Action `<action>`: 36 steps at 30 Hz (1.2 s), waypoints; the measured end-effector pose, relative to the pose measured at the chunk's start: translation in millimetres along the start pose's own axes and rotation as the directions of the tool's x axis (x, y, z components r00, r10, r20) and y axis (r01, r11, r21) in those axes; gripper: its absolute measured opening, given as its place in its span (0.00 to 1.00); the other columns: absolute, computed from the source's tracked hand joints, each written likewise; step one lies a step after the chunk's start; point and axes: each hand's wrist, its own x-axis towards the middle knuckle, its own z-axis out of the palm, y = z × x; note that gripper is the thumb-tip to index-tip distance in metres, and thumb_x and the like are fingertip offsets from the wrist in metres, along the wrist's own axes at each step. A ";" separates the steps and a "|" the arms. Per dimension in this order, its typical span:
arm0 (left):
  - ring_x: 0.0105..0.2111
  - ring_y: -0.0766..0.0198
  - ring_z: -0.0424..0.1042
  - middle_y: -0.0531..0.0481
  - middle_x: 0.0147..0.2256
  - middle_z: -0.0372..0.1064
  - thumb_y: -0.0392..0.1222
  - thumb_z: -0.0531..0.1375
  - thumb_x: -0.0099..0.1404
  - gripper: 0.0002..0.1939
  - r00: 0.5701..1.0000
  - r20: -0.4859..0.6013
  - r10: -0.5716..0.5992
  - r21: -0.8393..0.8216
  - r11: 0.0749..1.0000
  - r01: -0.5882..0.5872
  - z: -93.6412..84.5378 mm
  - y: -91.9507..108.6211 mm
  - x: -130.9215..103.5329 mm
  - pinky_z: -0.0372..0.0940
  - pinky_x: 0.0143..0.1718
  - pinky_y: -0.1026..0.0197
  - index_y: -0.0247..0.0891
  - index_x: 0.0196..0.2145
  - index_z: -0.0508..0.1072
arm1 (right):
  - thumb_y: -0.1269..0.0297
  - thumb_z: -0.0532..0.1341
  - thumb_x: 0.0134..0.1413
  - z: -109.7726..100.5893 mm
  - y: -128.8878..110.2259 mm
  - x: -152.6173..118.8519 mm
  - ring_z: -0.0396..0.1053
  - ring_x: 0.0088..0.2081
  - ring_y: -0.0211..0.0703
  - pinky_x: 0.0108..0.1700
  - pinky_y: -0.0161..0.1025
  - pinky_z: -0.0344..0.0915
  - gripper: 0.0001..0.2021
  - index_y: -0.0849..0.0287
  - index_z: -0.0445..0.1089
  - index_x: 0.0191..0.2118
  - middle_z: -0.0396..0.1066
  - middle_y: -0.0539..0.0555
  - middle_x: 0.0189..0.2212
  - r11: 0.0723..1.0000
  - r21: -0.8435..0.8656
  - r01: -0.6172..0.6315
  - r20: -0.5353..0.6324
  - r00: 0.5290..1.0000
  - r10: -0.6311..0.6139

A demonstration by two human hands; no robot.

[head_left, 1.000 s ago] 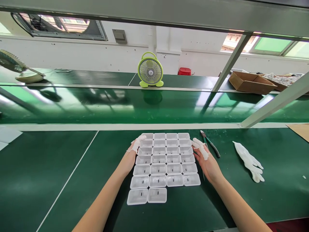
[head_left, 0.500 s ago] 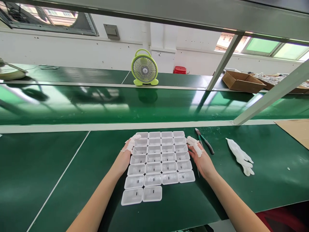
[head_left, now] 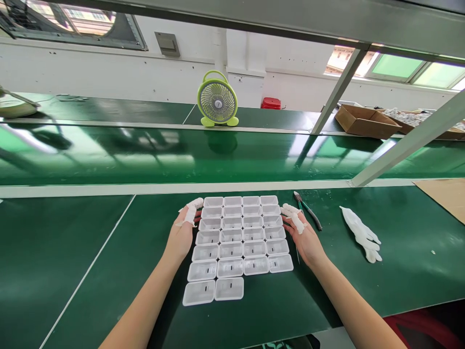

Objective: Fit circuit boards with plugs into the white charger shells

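Several small white plastic trays (head_left: 231, 251) lie in close rows on the green table, with two more in a short row nearest me. Small dark marks show inside many of them. My left hand (head_left: 183, 228) is beside the left edge of the block, fingers stretched out, white covers on the thumb side. On the opposite edge, my right hand (head_left: 300, 230) lies with fingers extended against or very near the trays, white covers on its thumb side too. Neither hand grips anything. Pliers (head_left: 308, 211) with dark handles rest just beyond my right hand.
A white glove (head_left: 361, 235) lies to the right on the green table (head_left: 72, 242). Behind the pale rail runs a green belt (head_left: 163, 155). Beyond it stand a green fan (head_left: 218, 102) and a cardboard box (head_left: 366, 121). A slanted metal post (head_left: 410, 138) rises at right.
My left hand has shifted slightly left, and its thumb has come off the upper left trays. My right hand and the trays stay put.
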 end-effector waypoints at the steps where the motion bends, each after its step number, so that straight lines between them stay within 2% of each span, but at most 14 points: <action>1: 0.48 0.49 0.76 0.43 0.51 0.77 0.65 0.57 0.67 0.30 1.000 -0.009 0.007 0.021 1.000 -0.007 -1.1 1.2 -0.4 0.70 0.52 0.47 0.41 0.53 0.76 | 0.35 0.69 0.49 0.1 -0.5 -0.1 0.66 0.64 0.59 0.67 0.57 0.62 0.31 0.45 0.73 0.55 0.72 0.54 0.61 1.000 -0.002 0.000 -0.003 1.000 0.000; 3: 0.46 0.50 0.75 0.42 0.51 0.76 0.66 0.57 0.66 0.30 0.999 -0.032 0.020 0.067 0.998 -0.018 -3.4 3.9 -0.9 0.68 0.51 0.48 0.40 0.52 0.76 | 0.35 0.69 0.49 0.5 -1.3 -0.2 0.67 0.63 0.59 0.66 0.57 0.63 0.31 0.46 0.73 0.55 0.72 0.54 0.60 1.000 -0.001 0.001 -0.009 1.000 -0.001; 6: 0.38 0.55 0.74 0.43 0.44 0.77 0.64 0.59 0.65 0.29 0.998 -0.056 0.027 0.125 0.992 -0.020 -6.7 8.4 -1.6 0.68 0.46 0.50 0.38 0.51 0.76 | 0.36 0.70 0.48 0.9 -1.8 -0.1 0.68 0.62 0.59 0.64 0.56 0.64 0.31 0.46 0.73 0.54 0.74 0.55 0.59 1.000 -0.004 0.003 -0.010 1.000 -0.003; 12: 0.29 0.61 0.72 0.47 0.41 0.76 0.54 0.58 0.64 0.23 0.997 -0.076 0.013 0.164 0.987 0.000 -13.2 13.7 -2.4 0.67 0.38 0.55 0.40 0.51 0.74 | 0.37 0.69 0.50 -4.0 -0.8 0.1 0.70 0.58 0.57 0.62 0.56 0.63 0.29 0.46 0.73 0.54 0.72 0.54 0.58 0.998 -0.065 0.009 -0.044 0.999 -0.012; 19: 0.28 0.62 0.73 0.49 0.39 0.77 0.43 0.56 0.55 0.24 0.998 -0.067 -0.022 0.175 0.984 0.033 -13.8 16.1 -3.4 0.68 0.37 0.57 0.40 0.50 0.75 | 0.37 0.70 0.47 -7.4 -2.1 0.9 0.70 0.50 0.53 0.58 0.55 0.63 0.28 0.47 0.74 0.51 0.72 0.55 0.56 0.991 -0.133 0.013 -0.066 0.998 -0.022; 28: 0.28 0.61 0.75 0.49 0.40 0.77 0.43 0.54 0.53 0.27 0.997 -0.066 -0.039 0.200 0.978 0.051 -14.6 17.2 -3.2 0.69 0.40 0.55 0.42 0.50 0.74 | 0.42 0.68 0.52 -6.5 -3.4 -0.4 0.71 0.47 0.50 0.55 0.53 0.65 0.24 0.50 0.73 0.50 0.72 0.56 0.55 0.982 -0.184 0.040 -0.027 0.999 -0.046; 36: 0.29 0.59 0.75 0.49 0.40 0.78 0.43 0.54 0.51 0.27 0.996 -0.073 -0.044 0.203 0.977 0.058 -14.8 18.7 -4.3 0.69 0.41 0.53 0.41 0.49 0.75 | 0.44 0.69 0.51 -7.7 -1.5 1.7 0.70 0.46 0.49 0.55 0.53 0.65 0.23 0.50 0.72 0.49 0.72 0.55 0.54 0.981 -0.187 0.045 -0.032 0.998 -0.052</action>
